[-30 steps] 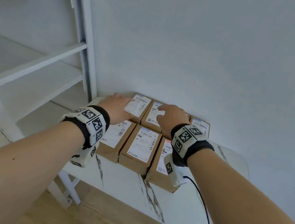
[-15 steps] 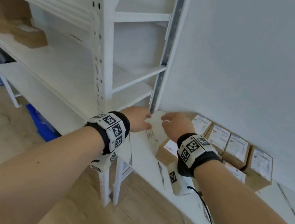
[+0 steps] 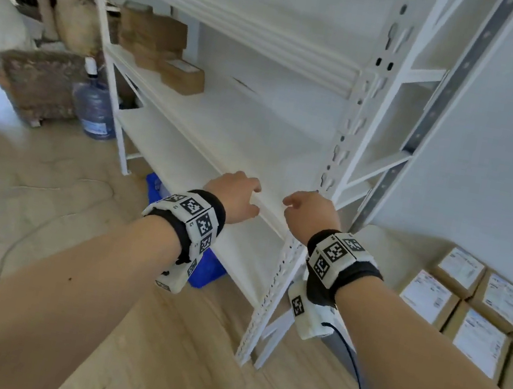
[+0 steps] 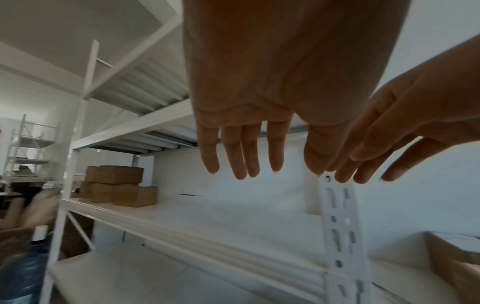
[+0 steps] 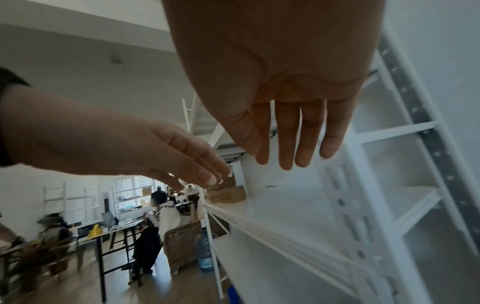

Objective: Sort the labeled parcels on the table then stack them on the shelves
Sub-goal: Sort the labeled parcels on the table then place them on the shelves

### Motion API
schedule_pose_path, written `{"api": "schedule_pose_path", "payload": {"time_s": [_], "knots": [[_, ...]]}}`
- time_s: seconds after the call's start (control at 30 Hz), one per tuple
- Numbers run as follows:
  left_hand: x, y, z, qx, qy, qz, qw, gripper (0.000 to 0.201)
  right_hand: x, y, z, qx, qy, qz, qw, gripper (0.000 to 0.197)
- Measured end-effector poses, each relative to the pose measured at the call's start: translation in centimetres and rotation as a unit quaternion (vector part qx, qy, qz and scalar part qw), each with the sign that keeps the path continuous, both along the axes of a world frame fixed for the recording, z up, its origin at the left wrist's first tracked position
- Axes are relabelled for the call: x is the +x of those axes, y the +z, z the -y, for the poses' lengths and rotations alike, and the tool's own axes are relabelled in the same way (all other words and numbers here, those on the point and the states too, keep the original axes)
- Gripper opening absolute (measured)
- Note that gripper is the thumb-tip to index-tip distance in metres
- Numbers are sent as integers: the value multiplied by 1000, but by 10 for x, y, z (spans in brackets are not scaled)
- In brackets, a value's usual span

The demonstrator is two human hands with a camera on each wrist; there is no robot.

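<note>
Both hands hang empty in front of the white shelf unit [image 3: 353, 84]. My left hand [image 3: 236, 196] and right hand [image 3: 309, 210] are side by side near the front edge of the middle shelf [image 3: 265, 211], fingers straight and spread, as the left wrist view [image 4: 241, 156] and right wrist view [image 5: 291, 142] confirm. Several brown labeled parcels [image 3: 474, 311] lie in rows on the table at the lower right, away from both hands. A stack of brown parcels [image 3: 161, 47] sits at the far left end of the middle shelf [image 4: 116, 185].
The shelf's perforated front post [image 3: 291, 259] stands just right of my right hand. A blue bin [image 3: 204, 267] sits under the lowest shelf. A water jug [image 3: 94, 107] and a wicker chair [image 3: 38, 83] stand on the floor at left. A seated person [image 5: 166, 216] is further off.
Both hands left the parcels on the table and swung left to the shelf, empty. The view turned left with them, so the parcels now lie at the lower right.
</note>
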State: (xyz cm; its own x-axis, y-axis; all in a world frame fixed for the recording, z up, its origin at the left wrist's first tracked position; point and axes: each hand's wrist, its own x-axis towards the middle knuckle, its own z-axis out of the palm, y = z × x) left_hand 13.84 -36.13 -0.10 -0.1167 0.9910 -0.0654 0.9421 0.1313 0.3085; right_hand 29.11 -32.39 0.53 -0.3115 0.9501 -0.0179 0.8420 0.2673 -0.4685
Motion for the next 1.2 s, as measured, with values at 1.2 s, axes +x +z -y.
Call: {"api": "schedule_pose_path", "payload": {"time_s": [1.2], "knots": [[-438,-33,-254,17,206,57,977,53,-426,-37,-325,-69,95,-60,991,34]]}}
